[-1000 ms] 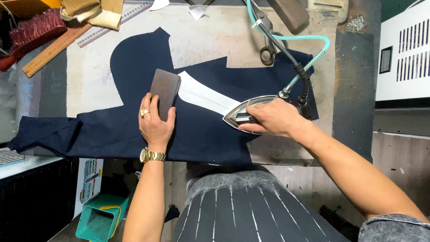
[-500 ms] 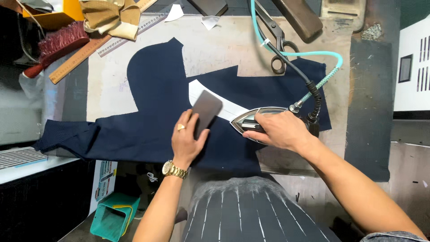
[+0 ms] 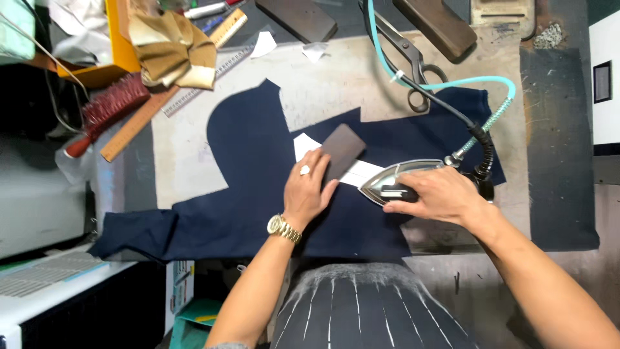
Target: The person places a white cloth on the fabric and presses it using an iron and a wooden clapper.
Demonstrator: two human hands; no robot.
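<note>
A tailor's workshop: pressing table (image 3: 336,71), shears (image 3: 413,64), steam iron (image 3: 403,181), ruler (image 3: 139,123).

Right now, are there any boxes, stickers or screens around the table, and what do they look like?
White machine, far right edge: a small dark rectangular panel, like a screen.
White board under the table, lower left: upright, with small coloured pictures.
Yellow box, top left: open, beside crumpled tan cloth.

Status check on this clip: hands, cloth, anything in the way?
Left hand presses dark block on navy cloth. Right hand grips iron, tip at white strip. Scissors and hose lie behind the iron.
</note>
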